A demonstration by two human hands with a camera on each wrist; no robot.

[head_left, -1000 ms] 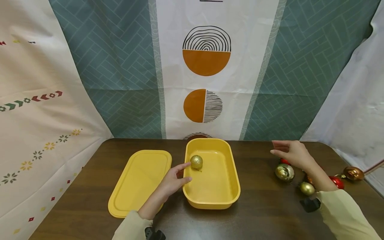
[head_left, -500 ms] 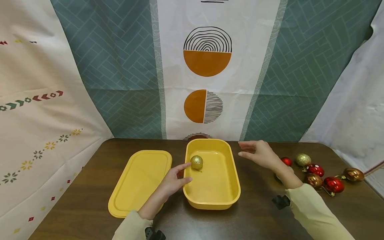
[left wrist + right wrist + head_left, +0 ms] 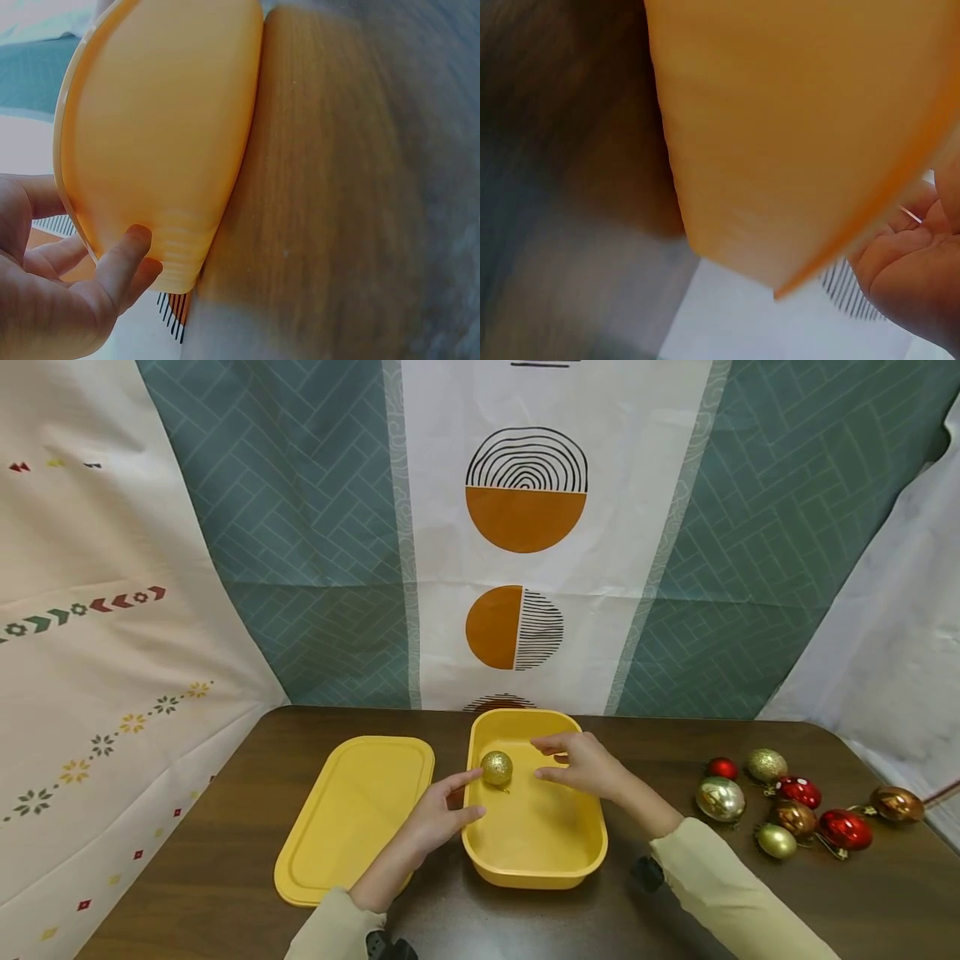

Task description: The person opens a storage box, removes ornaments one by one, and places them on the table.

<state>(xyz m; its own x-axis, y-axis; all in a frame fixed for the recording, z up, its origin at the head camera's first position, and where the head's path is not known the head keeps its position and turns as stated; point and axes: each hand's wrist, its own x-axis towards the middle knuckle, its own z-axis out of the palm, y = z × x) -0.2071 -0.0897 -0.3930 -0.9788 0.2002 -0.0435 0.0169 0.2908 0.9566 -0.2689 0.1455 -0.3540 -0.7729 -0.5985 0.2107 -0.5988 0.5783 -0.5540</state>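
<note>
A yellow plastic box (image 3: 534,852) stands in the middle of the brown table, holding one gold glitter Christmas bauble (image 3: 497,768) by its left wall. My left hand (image 3: 435,814) grips the box's left rim. The left wrist view shows fingertips (image 3: 139,236) against the outer wall, with the other digits partly behind the rim. Over the right part of the box hovers my right hand (image 3: 585,764), thumb and index finger apart, with no object showing between them. The right wrist view shows that hand (image 3: 915,262) only partly, at the frame's edge beside the blurred rim.
A yellow lid (image 3: 356,814) lies left of the box. On the right are several baubles, among them a shiny pale gold one (image 3: 721,799), a red one (image 3: 845,829) and a bronze one (image 3: 897,805). Patterned cloth (image 3: 322,527) hangs behind the table.
My right hand has moved left from above the pile of baubles to over the box. My left hand has stayed at the rim, and the bauble inside has not moved.
</note>
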